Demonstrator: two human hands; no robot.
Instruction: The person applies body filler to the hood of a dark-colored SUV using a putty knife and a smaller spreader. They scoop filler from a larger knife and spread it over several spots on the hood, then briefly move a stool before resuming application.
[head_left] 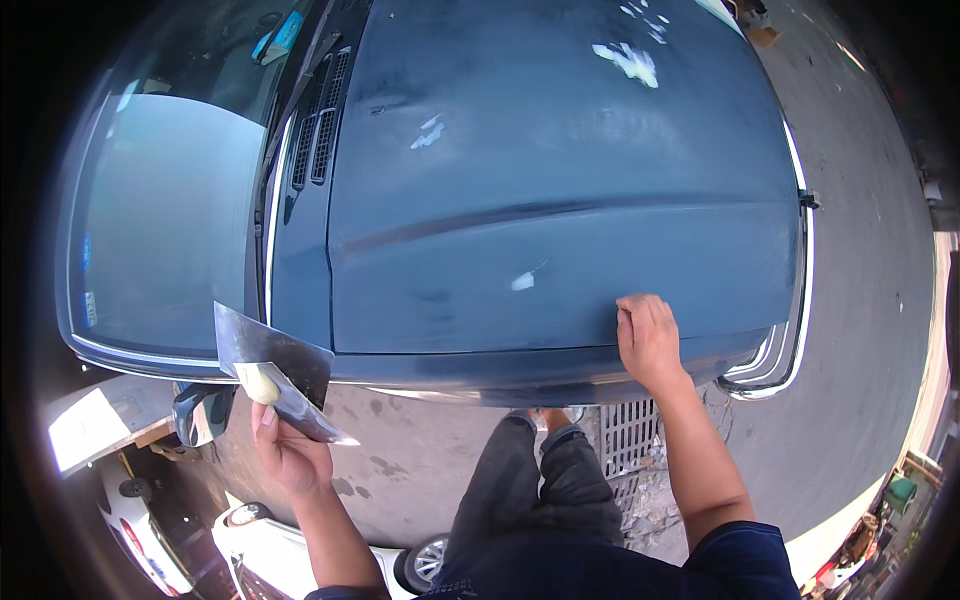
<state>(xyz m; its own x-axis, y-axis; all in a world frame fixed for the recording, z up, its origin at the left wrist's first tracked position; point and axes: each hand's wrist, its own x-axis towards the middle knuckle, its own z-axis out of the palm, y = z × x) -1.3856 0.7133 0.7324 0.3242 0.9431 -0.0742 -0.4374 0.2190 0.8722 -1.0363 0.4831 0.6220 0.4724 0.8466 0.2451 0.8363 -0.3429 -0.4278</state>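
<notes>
My left hand (pixel 297 455) grips a thin, dark, glossy plate (pixel 290 362) near the car's windscreen corner. A smaller grey sheet (pixel 303 408) overlaps it, and a pale yellowish lump of putty (pixel 258 384) sits by my fingers. My right hand (pixel 650 340) is at the near side of the blue car hood (pixel 480 290), toward its front end. Its fingers are curled together and point down at the paint; whatever may be under them is hidden. A small pale filler patch (pixel 523 281) lies on the hood between my hands, left of the right one.
More white filler patches (pixel 628 65) mark the far side of the hood. Left are the windscreen (pixel 170 200), wiper (pixel 290 105) and side mirror (pixel 203 412). A floor grate (pixel 630 440) lies near my feet, and a white car (pixel 275 550) stands at lower left.
</notes>
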